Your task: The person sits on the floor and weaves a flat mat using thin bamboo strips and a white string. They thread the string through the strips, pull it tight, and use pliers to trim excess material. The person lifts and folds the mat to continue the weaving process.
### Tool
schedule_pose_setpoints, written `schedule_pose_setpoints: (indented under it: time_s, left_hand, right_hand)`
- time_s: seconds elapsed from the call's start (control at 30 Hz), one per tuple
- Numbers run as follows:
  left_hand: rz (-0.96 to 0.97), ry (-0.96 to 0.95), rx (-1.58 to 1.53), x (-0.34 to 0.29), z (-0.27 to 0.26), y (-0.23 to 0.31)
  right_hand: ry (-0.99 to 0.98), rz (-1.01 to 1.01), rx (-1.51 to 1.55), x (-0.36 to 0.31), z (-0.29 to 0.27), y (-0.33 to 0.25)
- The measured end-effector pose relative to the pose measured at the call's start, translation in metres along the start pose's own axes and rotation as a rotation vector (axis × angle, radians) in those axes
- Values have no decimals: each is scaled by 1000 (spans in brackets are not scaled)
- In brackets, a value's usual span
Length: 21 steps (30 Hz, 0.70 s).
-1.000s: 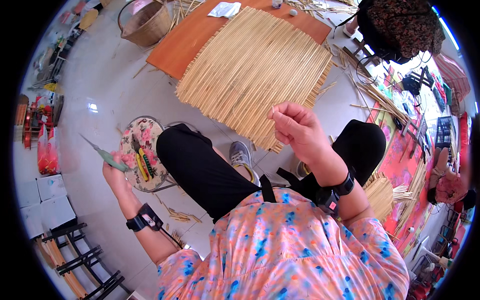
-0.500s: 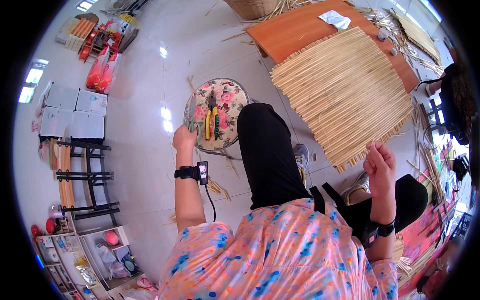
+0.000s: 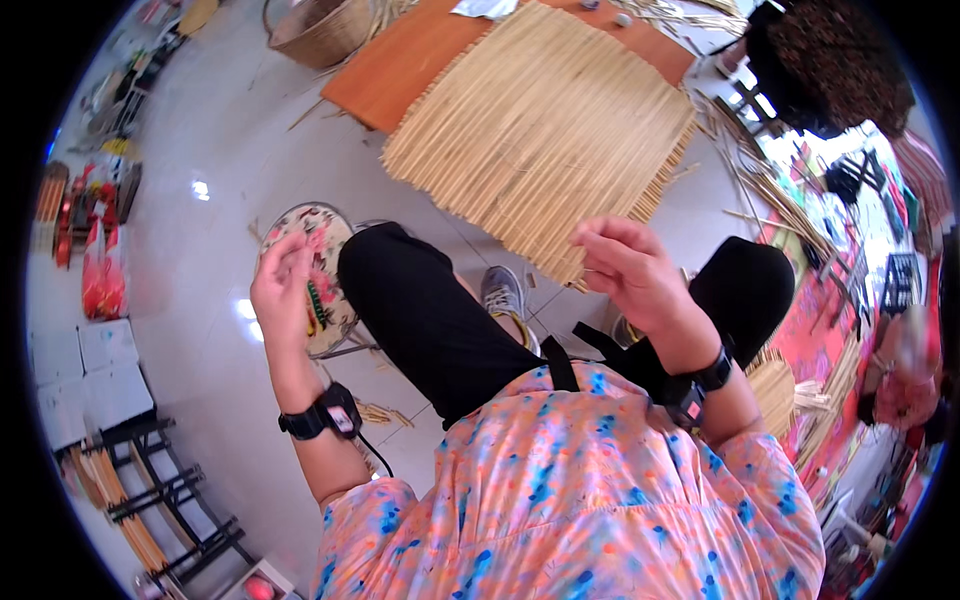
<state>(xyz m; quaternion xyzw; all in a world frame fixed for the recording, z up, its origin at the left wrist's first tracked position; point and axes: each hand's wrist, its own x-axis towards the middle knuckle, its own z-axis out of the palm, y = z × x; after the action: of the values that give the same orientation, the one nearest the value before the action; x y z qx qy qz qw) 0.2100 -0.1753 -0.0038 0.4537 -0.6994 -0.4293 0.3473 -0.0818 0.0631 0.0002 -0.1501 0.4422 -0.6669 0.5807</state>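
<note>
My left hand (image 3: 281, 290) hovers over the near left side of a round flower-patterned stool (image 3: 335, 222), its fingers loosely stretched and slightly blurred; I see nothing in them. Pliers (image 3: 315, 300) with green and yellow handles lie on the stool, partly covered by that hand. My right hand (image 3: 632, 272) is raised at the near edge of a mat of straw-coloured stalks (image 3: 540, 130), thumb and fingertips pinched together. Whatever is between them is too small to make out. The mat lies over an orange-brown board (image 3: 385, 80) and hangs past its near edge.
A woven basket (image 3: 318, 35) stands at the far left. Loose stalks (image 3: 765, 190) are scattered at the right, near another person (image 3: 840, 65). My knees (image 3: 400, 300) flank the space below the mat. Folded black frames (image 3: 165, 500) lie at the lower left.
My left hand has lifted from the green-handled scissors on the stool, which no longer show. My right hand has moved left and up to the mat's near edge. The whole view has turned.
</note>
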Motion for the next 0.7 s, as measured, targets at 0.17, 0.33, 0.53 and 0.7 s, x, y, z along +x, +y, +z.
schedule_pose_setpoints:
  time_s: [0.17, 0.33, 0.53, 0.7]
  left_hand:
    - [106, -636, -362, -35, 96, 92]
    - [196, -837, -552, -47, 152, 99]
    - [138, -877, -655, -51, 167, 97]
    - [-8, -788, -791, -56, 171, 91]
  right_hand:
    - [-150, 16, 93, -1, 14, 4]
    - [-166, 44, 158, -13, 9, 6]
    - [-162, 3, 68, -21, 5, 4]
    - [-153, -26, 18, -20, 6, 6]
